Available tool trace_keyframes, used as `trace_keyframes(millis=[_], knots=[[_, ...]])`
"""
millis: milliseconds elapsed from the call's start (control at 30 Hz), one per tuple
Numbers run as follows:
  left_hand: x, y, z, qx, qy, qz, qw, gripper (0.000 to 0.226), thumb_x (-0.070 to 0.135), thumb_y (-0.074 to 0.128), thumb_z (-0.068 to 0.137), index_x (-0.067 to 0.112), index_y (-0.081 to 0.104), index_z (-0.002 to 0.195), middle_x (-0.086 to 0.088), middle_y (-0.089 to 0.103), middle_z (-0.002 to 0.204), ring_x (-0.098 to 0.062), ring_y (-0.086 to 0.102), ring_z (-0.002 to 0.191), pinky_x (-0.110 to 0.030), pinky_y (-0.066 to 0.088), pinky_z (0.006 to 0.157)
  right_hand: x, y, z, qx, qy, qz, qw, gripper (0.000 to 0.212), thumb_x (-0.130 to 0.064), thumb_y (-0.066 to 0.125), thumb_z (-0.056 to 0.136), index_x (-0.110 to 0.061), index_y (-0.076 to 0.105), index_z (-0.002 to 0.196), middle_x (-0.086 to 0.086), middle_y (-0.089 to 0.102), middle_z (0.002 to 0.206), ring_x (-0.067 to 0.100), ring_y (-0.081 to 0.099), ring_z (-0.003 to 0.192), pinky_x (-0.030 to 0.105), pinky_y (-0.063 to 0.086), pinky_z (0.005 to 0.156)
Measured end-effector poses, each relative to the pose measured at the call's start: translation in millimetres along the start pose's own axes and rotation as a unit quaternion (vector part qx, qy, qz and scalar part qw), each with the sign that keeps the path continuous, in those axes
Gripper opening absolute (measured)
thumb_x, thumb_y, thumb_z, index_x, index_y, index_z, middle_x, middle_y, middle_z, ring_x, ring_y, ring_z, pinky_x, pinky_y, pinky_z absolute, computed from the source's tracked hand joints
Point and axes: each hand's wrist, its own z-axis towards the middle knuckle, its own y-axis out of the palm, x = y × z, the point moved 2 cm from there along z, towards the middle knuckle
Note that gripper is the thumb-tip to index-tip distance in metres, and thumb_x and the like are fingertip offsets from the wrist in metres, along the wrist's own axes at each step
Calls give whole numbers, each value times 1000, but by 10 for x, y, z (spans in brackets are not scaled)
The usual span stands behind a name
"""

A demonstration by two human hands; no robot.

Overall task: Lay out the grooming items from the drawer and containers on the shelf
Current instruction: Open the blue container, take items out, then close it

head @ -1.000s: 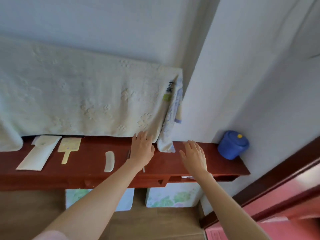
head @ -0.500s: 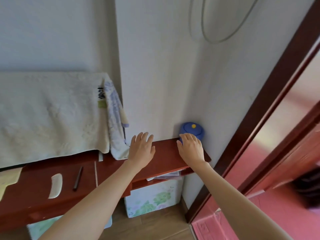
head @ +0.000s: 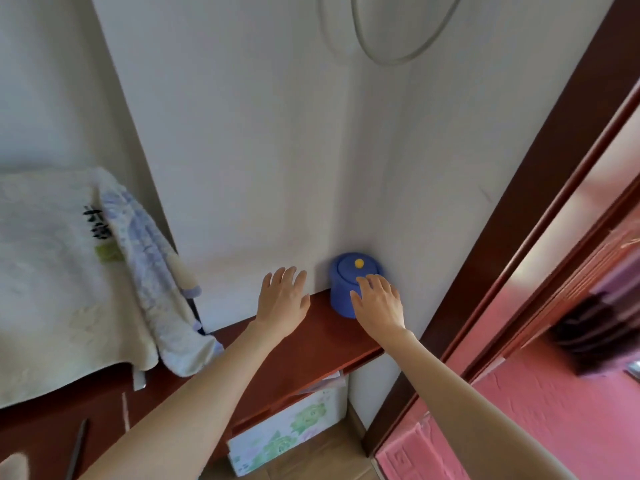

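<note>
A round blue container (head: 343,289) with a lid and a small yellow knob stands at the right end of the dark red wooden shelf (head: 311,344), in the wall corner. My right hand (head: 377,301) reaches onto its front right side, fingers spread and lightly bent over the lid's edge. My left hand (head: 284,299) hovers flat over the shelf just left of the container, fingers straight, holding nothing. A thin dark stick-like item (head: 78,448) lies on the shelf at the lower left, and a pale comb's tip (head: 12,467) shows at the bottom left corner.
White towels (head: 69,289) hang over the shelf's left part. A box with a green flower print (head: 287,427) stands under the shelf. A dark wooden door frame (head: 519,216) runs along the right, with pink flooring (head: 519,427) beyond.
The view has swung right and closer. Both hands moved right along the shelf; my right hand went from the shelf top onto the blue container.
</note>
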Motion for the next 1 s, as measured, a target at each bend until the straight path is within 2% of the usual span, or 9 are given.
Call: trace_keyframes(millis=[467,633,767,833,933,1000], knots=[[-32,842,864,-71,58,-50,995,46,27,72,77,3,62,115,-14,64,114,-34,61,104,-48,51,85,479,562,717,-54,85,3,995,51,-35,37,100,-11,33,145,9,36,148,25,35,135,35,34,107],[84,995,1058,-84,49,-77,992,55,37,75,75,3,62,116,-13,66,111,-34,63,101,-48,52,83,558,700,1021,-23,47,29,998,46,-27,50,96,-7,45,137,14,47,139,30,46,126,38,40,100],[136,1171,1183,-110,36,-98,989,67,50,59,86,7,47,136,-11,55,133,-31,50,123,-46,41,102,588,827,1208,-17,30,51,998,45,-23,58,92,-3,51,132,17,54,133,33,51,122,41,43,98],[138,1258,1223,-115,30,-103,988,72,56,52,87,7,44,139,-12,52,137,-31,48,126,-45,39,104,612,889,1267,-17,19,54,998,45,-22,61,90,-3,54,130,16,56,130,32,53,119,41,44,96],[150,1363,1247,-134,24,-112,984,87,69,26,81,7,44,139,-12,53,136,-31,49,125,-45,41,102,651,970,1325,0,9,56,998,39,-16,73,79,-2,64,115,15,67,110,32,64,98,39,52,82],[149,1434,1250,-141,28,-120,982,93,72,18,78,7,41,141,-12,50,139,-31,47,128,-45,39,105,664,1000,1363,14,3,52,999,34,-13,78,74,-3,69,105,12,70,97,30,67,85,36,55,72]])
